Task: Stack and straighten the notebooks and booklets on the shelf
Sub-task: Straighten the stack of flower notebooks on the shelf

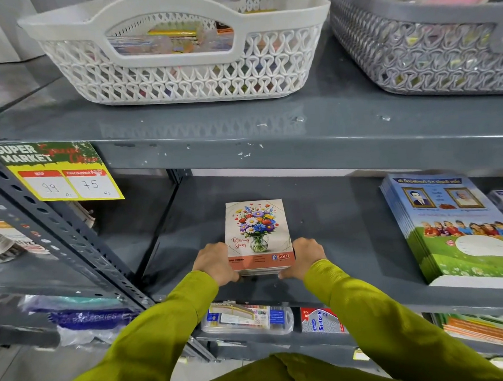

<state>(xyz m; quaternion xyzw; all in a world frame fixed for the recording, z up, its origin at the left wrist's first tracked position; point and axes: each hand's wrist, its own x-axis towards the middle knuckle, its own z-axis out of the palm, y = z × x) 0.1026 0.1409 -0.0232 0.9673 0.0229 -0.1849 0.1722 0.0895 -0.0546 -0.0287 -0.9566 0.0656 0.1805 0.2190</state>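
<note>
Green sleeves (175,319) reach in; left hand (215,266) and right hand (304,257) clamp sides of floral notebook stack (258,236), mid grey shelf (333,215), near front edge. Best: squeeze evenly, tap edges flush, square to lip, well apart from blue booklets (450,226).

Person wears a long-sleeved top in olive-yellow green, plain fabric, no print or pattern visible. Left sleeve (153,335) runs down to the wrist, cuff edge plain, cloth creased in soft folds along the forearm. Right sleeve (376,320) same colour, same plain cuff, similar wrinkles. Same green fabric shows at the bottom centre over the torso. Left hand (215,266) and right hand (304,257) bare, no rings, watch or gloves.
</note>
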